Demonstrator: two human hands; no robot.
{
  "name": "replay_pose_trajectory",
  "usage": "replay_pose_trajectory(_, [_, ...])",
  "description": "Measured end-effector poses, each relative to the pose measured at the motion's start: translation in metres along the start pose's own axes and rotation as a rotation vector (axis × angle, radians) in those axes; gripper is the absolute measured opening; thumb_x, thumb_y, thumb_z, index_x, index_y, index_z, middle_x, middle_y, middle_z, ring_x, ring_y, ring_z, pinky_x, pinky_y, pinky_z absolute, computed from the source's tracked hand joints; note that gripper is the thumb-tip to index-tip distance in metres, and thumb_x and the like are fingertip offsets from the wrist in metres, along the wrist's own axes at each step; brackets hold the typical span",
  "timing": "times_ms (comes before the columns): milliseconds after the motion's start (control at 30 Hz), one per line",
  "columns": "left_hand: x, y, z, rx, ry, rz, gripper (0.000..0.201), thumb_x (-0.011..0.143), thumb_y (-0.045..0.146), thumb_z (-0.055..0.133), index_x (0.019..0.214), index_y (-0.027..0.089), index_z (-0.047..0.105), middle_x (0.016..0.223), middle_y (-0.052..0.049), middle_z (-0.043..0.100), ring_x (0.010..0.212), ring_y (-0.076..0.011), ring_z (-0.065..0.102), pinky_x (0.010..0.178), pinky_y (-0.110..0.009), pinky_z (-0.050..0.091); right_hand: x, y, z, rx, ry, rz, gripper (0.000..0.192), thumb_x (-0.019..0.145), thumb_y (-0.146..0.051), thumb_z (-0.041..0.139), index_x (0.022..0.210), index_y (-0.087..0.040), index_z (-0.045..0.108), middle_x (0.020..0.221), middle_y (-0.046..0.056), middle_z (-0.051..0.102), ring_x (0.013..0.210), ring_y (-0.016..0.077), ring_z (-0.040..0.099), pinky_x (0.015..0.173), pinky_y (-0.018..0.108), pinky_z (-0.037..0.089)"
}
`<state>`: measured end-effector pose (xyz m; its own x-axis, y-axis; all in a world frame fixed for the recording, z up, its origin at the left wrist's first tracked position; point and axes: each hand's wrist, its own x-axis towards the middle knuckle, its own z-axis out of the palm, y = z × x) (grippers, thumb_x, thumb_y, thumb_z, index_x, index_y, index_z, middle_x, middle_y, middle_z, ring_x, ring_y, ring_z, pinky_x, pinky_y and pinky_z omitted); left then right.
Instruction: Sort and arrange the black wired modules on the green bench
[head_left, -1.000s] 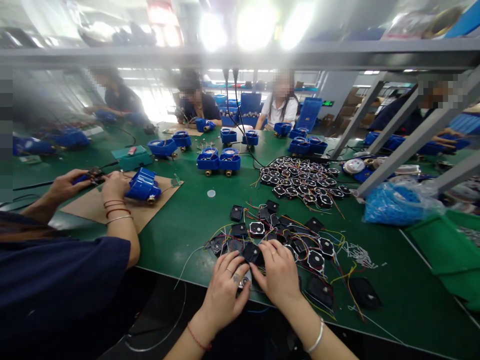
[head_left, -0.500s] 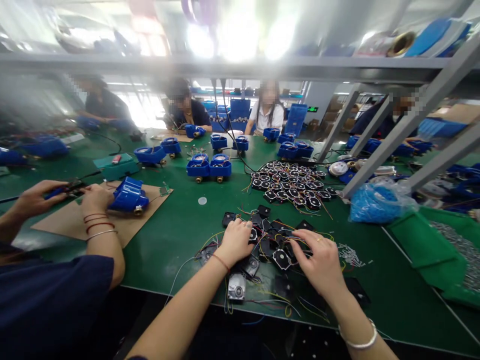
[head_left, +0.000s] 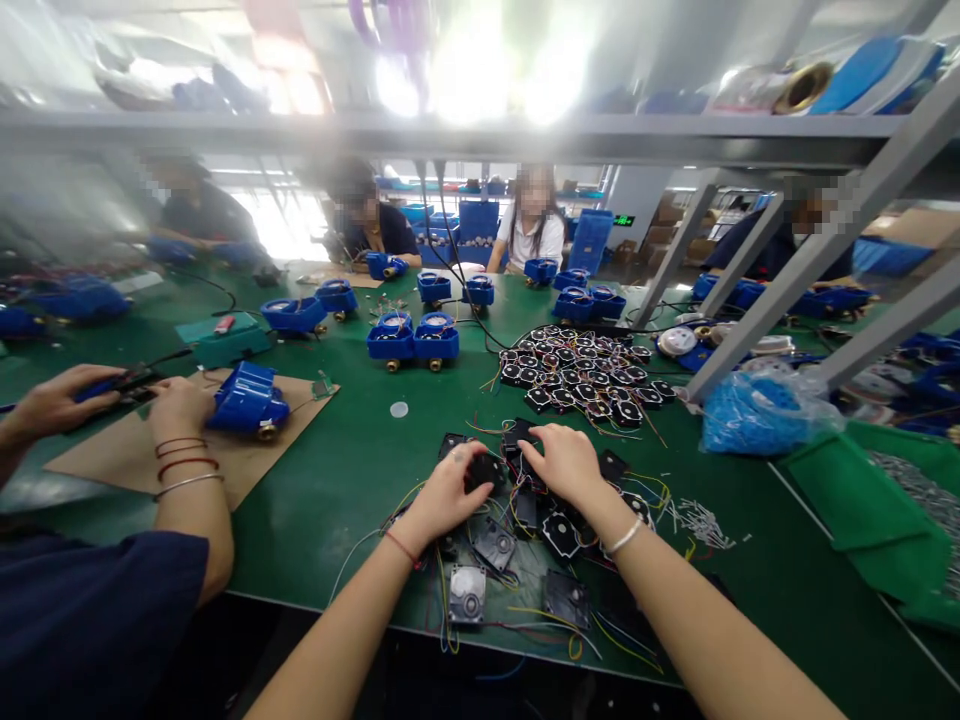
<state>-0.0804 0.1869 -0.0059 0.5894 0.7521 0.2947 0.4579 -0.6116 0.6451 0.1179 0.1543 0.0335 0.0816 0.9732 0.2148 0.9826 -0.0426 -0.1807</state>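
Note:
My left hand is curled around a black wired motor part, thumb on its near side and fingers beyond it. Just to the right, my right hand pinches the edge of another black square part at the far side of the loose pile. Below the hands lie more black parts with thin coloured wires, among them a white-edged one. Metal-faced square units, such as a silver one, rest near the table edge beside a dark one.
Beyond my hands is a dense cluster of black wired parts. To the right are small white pins, a green bin of screws and a blue-filled plastic bag. At left, a co-worker's hands are by a blue housing.
My right hand has moved left and farther away, from the wires on the right to a black part at the pile's far side. My left hand has shifted slightly left.

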Motion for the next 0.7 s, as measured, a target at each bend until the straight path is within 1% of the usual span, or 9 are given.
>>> replay_pose_trajectory(100, [-0.008,0.003,0.002,0.095,-0.016,0.031,0.038,0.075,0.018,0.063,0.111,0.018,0.053,0.114,-0.009,0.060,0.118,-0.0259,0.047,0.102,-0.045,0.037,0.023,-0.016,0.019,-0.016,-0.054,-0.050,0.011,0.083,-0.025,0.070,0.090,-0.017,0.069,0.083,0.007,0.066,0.081,0.0245,0.061,0.071,0.032,0.045])
replay_pose_trajectory(167, [-0.012,0.008,0.003,0.212,0.034,-0.005,0.033,0.076,0.023,0.064,0.107,0.017,0.055,0.110,-0.011,0.060,0.116,-0.0312,0.045,0.099,-0.053,0.034,0.030,-0.027,0.028,-0.005,-0.077,-0.117,0.007,0.081,-0.018,0.070,0.089,-0.018,0.070,0.085,0.005,0.066,0.083,0.0225,0.061,0.072,0.030,0.045])
replay_pose_trajectory(300, [-0.013,0.011,0.007,0.293,0.084,-0.060,0.027,0.074,0.028,0.066,0.097,0.015,0.057,0.095,-0.010,0.061,0.094,-0.0298,0.051,0.084,-0.049,0.040,0.031,-0.043,0.034,0.027,-0.143,-0.259,0.017,0.079,-0.002,0.064,0.071,-0.016,0.070,0.079,0.005,0.066,0.083,0.0216,0.060,0.074,0.029,0.046])
replay_pose_trajectory(367, [-0.011,0.008,0.010,0.256,0.066,-0.036,0.014,0.075,0.025,0.064,0.084,0.017,0.058,0.088,-0.008,0.061,0.091,-0.0264,0.052,0.082,-0.044,0.041,0.025,-0.040,0.029,0.071,-0.149,-0.296,0.018,0.078,-0.001,0.064,0.074,-0.018,0.070,0.081,0.003,0.067,0.084,0.0200,0.061,0.077,0.028,0.046])
replay_pose_trajectory(433, [-0.010,0.005,0.013,0.211,0.037,0.000,0.005,0.077,0.020,0.061,0.080,0.018,0.058,0.087,-0.006,0.062,0.090,-0.0234,0.052,0.082,-0.039,0.042,0.015,-0.023,0.017,0.127,-0.114,-0.284,0.018,0.081,-0.006,0.063,0.088,-0.021,0.070,0.090,0.000,0.068,0.087,0.0173,0.060,0.081,0.026,0.047])
replay_pose_trajectory(500, [-0.009,0.003,0.013,0.184,0.006,0.028,0.017,0.077,0.017,0.060,0.094,0.019,0.059,0.094,-0.006,0.062,0.093,-0.0226,0.053,0.084,-0.039,0.042,0.002,0.006,0.001,0.168,-0.049,-0.218,0.018,0.087,-0.012,0.056,0.097,-0.021,0.068,0.097,0.000,0.067,0.089,0.0164,0.061,0.083,0.027,0.048])
replay_pose_trajectory(567, [-0.009,0.003,0.010,0.202,-0.044,0.034,0.031,0.078,0.018,0.060,0.109,0.021,0.057,0.101,-0.006,0.062,0.094,-0.0236,0.053,0.085,-0.042,0.042,-0.014,0.040,-0.016,0.211,0.031,-0.133,0.018,0.089,-0.020,0.051,0.097,-0.019,0.067,0.097,0.002,0.067,0.088,0.0183,0.062,0.081,0.030,0.050])
replay_pose_trajectory(633, [-0.009,0.005,0.008,0.249,-0.104,0.037,0.026,0.080,0.019,0.061,0.106,0.023,0.059,0.099,-0.005,0.064,0.094,-0.0242,0.054,0.089,-0.046,0.040,-0.031,0.069,-0.030,0.271,0.089,-0.067,0.021,0.089,-0.029,0.048,0.094,-0.020,0.067,0.094,0.002,0.067,0.085,0.0201,0.063,0.079,0.033,0.051])
replay_pose_trajectory(700, [-0.008,0.008,0.005,0.319,-0.112,0.044,0.018,0.079,0.019,0.063,0.097,0.023,0.063,0.100,-0.004,0.067,0.105,-0.0277,0.053,0.097,-0.053,0.033,-0.047,0.084,-0.039,0.305,0.088,-0.045,0.024,0.090,-0.034,0.047,0.092,-0.021,0.068,0.092,0.001,0.067,0.084,0.0208,0.063,0.077,0.034,0.052])
